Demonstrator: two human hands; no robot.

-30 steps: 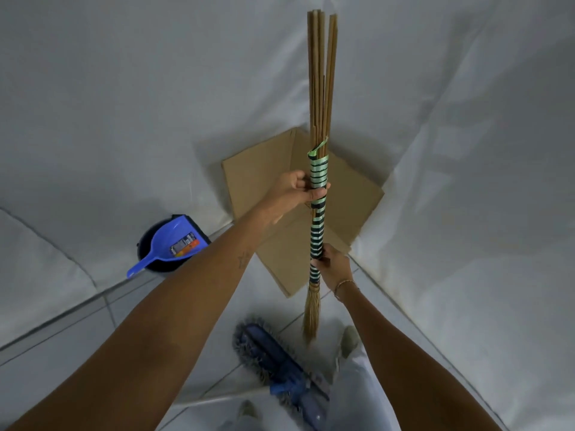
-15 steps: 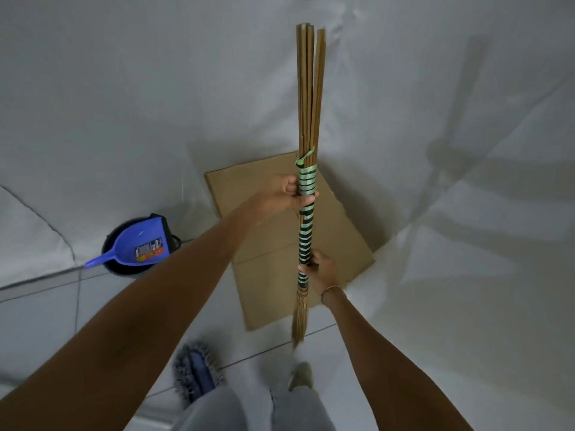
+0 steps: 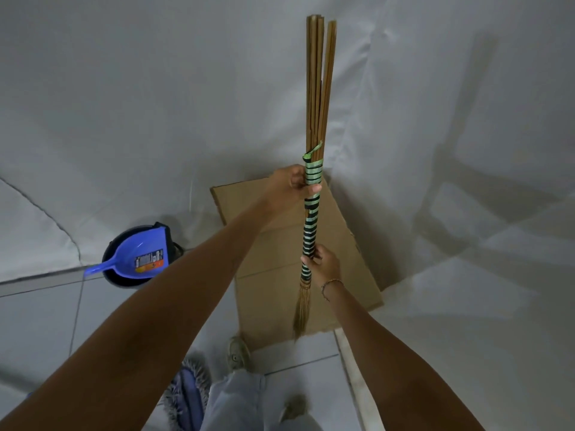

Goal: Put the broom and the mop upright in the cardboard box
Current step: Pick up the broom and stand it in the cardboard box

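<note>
White cloth (image 3: pixel 130 104) drapes the walls around a grey tiled floor (image 3: pixel 40 325). A cardboard box (image 3: pixel 280 275) stands in the corner. Above it the stick broom (image 3: pixel 312 219) is held nearly upright, bristle end down, clear of the box. The left hand (image 3: pixel 291 183) is clamped on the upper green-striped wrapping, the right hand (image 3: pixel 325 264) on the lower. A blue dustpan (image 3: pixel 137 256) rests in a dark bucket (image 3: pixel 113 279). The mop (image 3: pixel 188 393) head lies on the floor beside a shoe (image 3: pixel 238 353).
</note>
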